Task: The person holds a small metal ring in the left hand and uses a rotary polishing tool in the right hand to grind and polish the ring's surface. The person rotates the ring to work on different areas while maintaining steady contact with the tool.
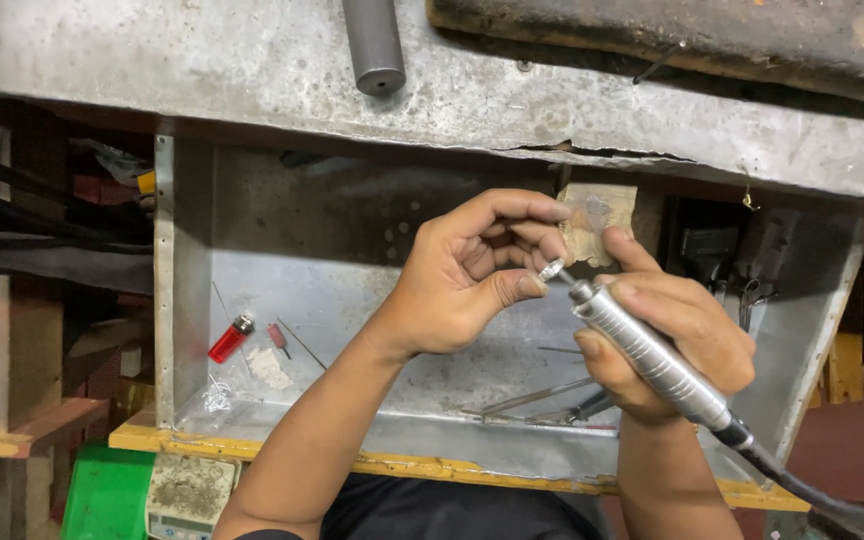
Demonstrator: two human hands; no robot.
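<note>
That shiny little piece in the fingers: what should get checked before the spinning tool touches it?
1. Small metal piece pinched firmly in the left hand: ok, thumb and fingers close on it.
2. Rotary handpiece gripped well in the right hand: ok.
3. Tool tip aimed at the piece: ok, it sits just beside it.
4. Tool spinning or stopped: cannot tell.
5. Fingers away from the tip: not ok, the left thumb is right next to it.
6. Red lighter away from the work: ok, it lies far left in the metal tray.
</note>
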